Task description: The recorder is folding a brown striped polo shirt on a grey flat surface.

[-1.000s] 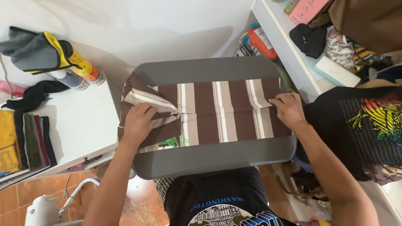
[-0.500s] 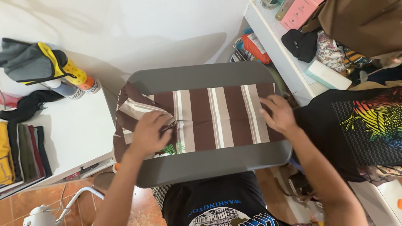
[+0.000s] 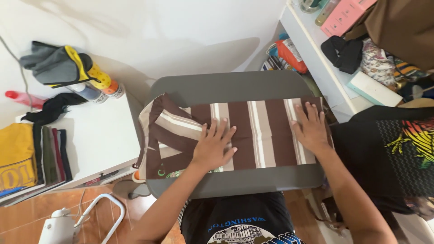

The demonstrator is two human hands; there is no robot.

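Striped brown cloth (image 3: pixel 253 131), flat on grey board (image 3: pixel 235 86), both hands' fingers spread, left hand (image 3: pixel 212 147), right hand (image 3: pixel 311 129)

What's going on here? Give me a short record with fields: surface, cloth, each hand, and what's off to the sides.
surface: grey board with rounded corners
cloth: brown and cream striped garment, laid flat across the board, its left end folded over
left hand: open, palm flat on the garment near the fold
right hand: open, palm flat on the garment's right end
left side: white table with a stack of folded clothes
right side: black printed shirt
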